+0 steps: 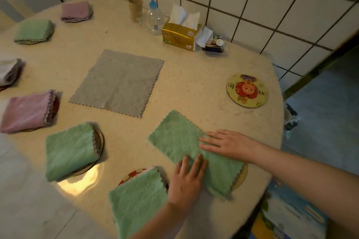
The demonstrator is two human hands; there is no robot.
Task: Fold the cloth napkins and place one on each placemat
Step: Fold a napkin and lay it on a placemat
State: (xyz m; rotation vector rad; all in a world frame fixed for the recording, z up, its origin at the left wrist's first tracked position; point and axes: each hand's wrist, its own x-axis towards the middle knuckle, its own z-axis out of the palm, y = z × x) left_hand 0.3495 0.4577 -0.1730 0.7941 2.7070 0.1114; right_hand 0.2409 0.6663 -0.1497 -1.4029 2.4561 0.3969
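A green napkin [175, 137], folded into a long strip, lies at the table's near right, its near end over a round placemat [241, 177]. My left hand [186, 178] and my right hand [229, 144] both press flat on it with straight fingers. A grey napkin [118, 81] lies unfolded in the middle of the table. One bare round placemat [247, 90] with a cartoon print sits at the right. Folded napkins rest on other placemats: green [136, 200], green [70, 151], pink [27, 111], white [8, 71], green [34, 31], pink [75, 10].
At the back by the tiled wall stand a gold tissue pack [179, 36], a clear spray bottle [154, 18] and a brown cup [135, 7]. Small items [213, 43] lie beside the tissues. The table edge [279, 132] curves round on the right.
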